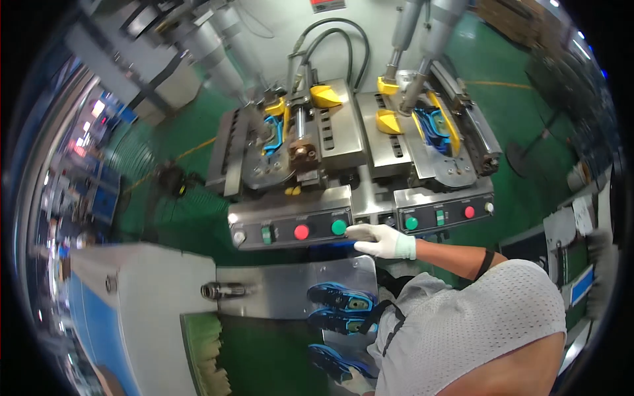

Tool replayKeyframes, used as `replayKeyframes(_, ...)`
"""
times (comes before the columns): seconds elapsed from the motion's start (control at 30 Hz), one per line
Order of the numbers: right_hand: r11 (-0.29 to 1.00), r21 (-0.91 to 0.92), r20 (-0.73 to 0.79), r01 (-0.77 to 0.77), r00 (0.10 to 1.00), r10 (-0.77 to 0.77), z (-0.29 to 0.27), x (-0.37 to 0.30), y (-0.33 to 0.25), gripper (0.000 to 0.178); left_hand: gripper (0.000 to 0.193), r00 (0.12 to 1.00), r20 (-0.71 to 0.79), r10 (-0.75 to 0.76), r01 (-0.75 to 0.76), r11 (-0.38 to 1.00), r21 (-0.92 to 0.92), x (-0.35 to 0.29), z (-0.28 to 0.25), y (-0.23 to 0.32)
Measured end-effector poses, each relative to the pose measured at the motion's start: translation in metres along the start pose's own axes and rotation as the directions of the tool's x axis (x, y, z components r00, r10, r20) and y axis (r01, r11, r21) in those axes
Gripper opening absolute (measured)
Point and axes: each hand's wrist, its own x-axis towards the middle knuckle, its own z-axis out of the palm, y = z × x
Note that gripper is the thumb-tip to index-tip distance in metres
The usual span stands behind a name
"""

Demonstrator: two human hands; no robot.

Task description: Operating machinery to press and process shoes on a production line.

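Note:
My right hand [383, 241], in a white glove, reaches across to the front control panel [284, 228]. Its fingers are stretched out, the fingertips at the edge of a green button [339, 227]; whether they press it I cannot tell. At the lower edge, my gloved left hand [357, 383] grips one end of a black and blue shoe [333, 360], its fingers partly hidden. Two similar shoes, a farther one [333, 297] and a nearer one [333, 321], lie side by side on a metal shelf [271, 284]. Blue shoes sit in the machine's left station [272, 135] and right station [432, 129].
Metal cylinders [429, 39] come down over both stations, among yellow guards [388, 122]. A second button panel [446, 214] is on the right. A grey and blue cabinet [158, 290] stands at left, beside a frayed green mat edge [205, 350]. Fans [172, 181] stand on the green floor.

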Motion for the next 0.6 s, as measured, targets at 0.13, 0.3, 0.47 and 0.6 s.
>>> replayKeyframes(0.13, 0.999, -0.013, -0.048, -0.052, 0.998, 0.051, -0.005, -0.006, 0.0, 0.052, 0.076, 0.985, 0.09, -0.145, 0.149, 0.988, -0.044, -0.017, -0.027, 0.058)
replayKeyframes(0.3, 0.994, 0.024, 0.006, -0.105, 0.994, 0.105, 0.033, -0.008, 0.02, 0.053, 0.082, 0.931, 0.026, -0.365, 0.365, 0.93, -0.039, -0.015, -0.027, 0.047)
replayKeyframes(0.47, 0.99, -0.016, 0.078, -0.141, 0.987, 0.142, 0.061, -0.021, 0.049, 0.051, 0.087, 0.948, 0.031, -0.316, 0.317, 0.942, -0.109, -0.022, -0.029, 0.025)
replayKeyframes(0.6, 0.983, 0.047, 0.123, -0.179, 0.977, 0.172, 0.068, -0.024, 0.049, 0.053, 0.09, 0.951, 0.012, -0.308, 0.308, 0.946, -0.1, -0.034, -0.029, -0.001)
